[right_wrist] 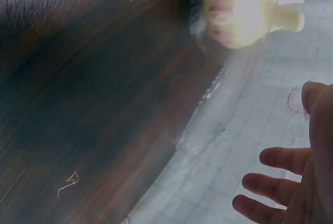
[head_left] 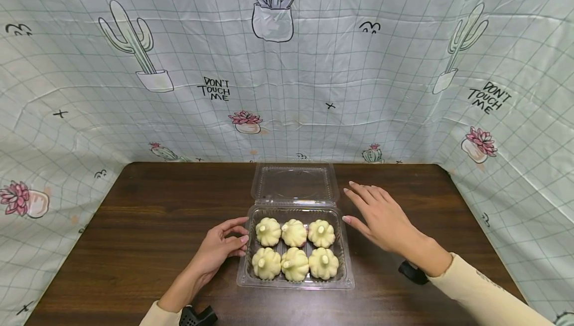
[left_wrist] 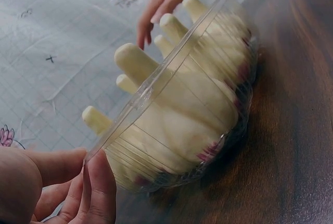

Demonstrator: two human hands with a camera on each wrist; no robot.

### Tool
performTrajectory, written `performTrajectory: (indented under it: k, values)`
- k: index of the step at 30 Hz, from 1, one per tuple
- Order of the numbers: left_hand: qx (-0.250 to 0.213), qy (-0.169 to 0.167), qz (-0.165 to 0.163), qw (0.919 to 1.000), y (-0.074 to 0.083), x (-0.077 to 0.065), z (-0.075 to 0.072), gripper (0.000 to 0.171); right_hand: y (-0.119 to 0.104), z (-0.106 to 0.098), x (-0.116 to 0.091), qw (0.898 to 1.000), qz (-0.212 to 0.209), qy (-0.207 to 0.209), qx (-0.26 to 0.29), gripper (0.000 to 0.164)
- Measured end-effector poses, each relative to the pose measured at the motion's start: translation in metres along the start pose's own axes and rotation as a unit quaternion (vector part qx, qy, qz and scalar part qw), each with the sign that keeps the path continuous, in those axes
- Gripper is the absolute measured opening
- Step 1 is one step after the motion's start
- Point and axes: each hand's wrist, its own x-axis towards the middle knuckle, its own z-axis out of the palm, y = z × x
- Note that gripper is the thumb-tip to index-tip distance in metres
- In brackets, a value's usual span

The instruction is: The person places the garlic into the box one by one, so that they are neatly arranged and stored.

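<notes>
A clear plastic clamshell box (head_left: 296, 284) sits on the table with its lid (head_left: 293, 182) folded back, away from me. Several cream-coloured garlic bulbs (head_left: 294, 264) stand in it in two rows, stems up; pinkish marks show low on a bulb (left_wrist: 177, 114) in the left wrist view. My left hand (head_left: 222, 242) pinches the box's left rim between thumb and fingers (left_wrist: 101, 182). To the right of the box, my right hand (head_left: 383, 215) is held with fingers spread, near the hinge and lid edge, holding nothing.
The dark wooden table (head_left: 170, 206) ends at a hanging sheet (head_left: 291, 91) with grid lines and cactus prints, which also runs along both sides. A thin pale scrap (right_wrist: 68, 183) lies on the wood in the right wrist view.
</notes>
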Motion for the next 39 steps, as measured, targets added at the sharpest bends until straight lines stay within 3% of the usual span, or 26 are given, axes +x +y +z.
performTrajectory:
  k: [15, 39]
  values:
    - [-0.001, -0.003, 0.001, 1.0, 0.001, 0.0, 0.002, 0.056, 0.017, 0.018, 0.017, 0.997, 0.061, -0.041, 0.0, 0.064]
    - [0.002, 0.004, 0.0, 1.0, 0.001, -0.001, 0.002, 0.056, 0.022, 0.042, 0.034, 0.992, 0.101, -0.074, 0.033, 0.063]
